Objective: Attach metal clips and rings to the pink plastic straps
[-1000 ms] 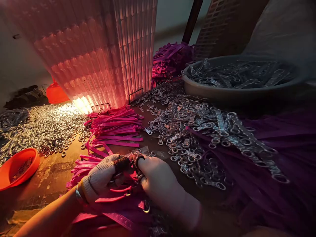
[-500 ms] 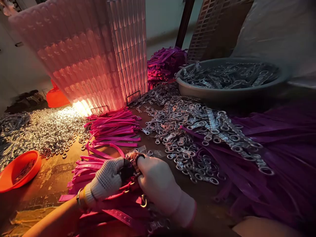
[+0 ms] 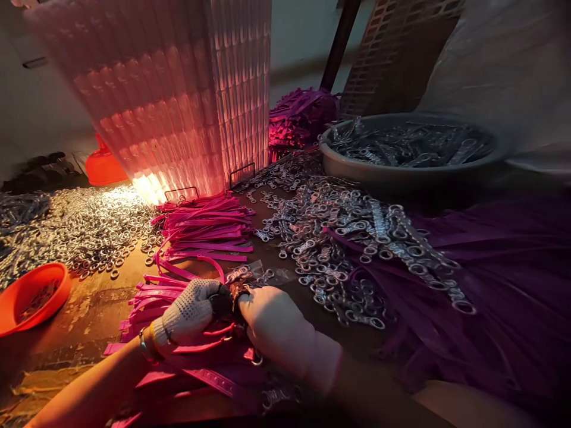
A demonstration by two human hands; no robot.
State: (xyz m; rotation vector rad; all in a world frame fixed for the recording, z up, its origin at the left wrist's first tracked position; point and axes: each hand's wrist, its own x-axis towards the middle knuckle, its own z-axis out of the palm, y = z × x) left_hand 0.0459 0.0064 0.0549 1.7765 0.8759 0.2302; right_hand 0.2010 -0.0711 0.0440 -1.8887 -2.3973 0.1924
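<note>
Straps point(image 3: 209, 235) beside the orange bowl point(image 3: 31, 294) look light, limp (probably slippery); left hand point(image 3: 191, 315) and right hand point(image 3: 276, 330) pinch one strap's metal ring point(image 3: 236, 291), fingers closed, the stiffest hold.

No readable text, label, brand, number or sign shows anywhere. The pink straps point(image 3: 203, 229) carry a row of small raised marks along their length, best seen on the strap point(image 3: 214, 380) lying near the bottom edge, but these are too small and blurred to make out as letters or digits. The metal rings point(image 3: 339, 238) and the grey basin point(image 3: 401, 160) bear nothing readable.
</note>
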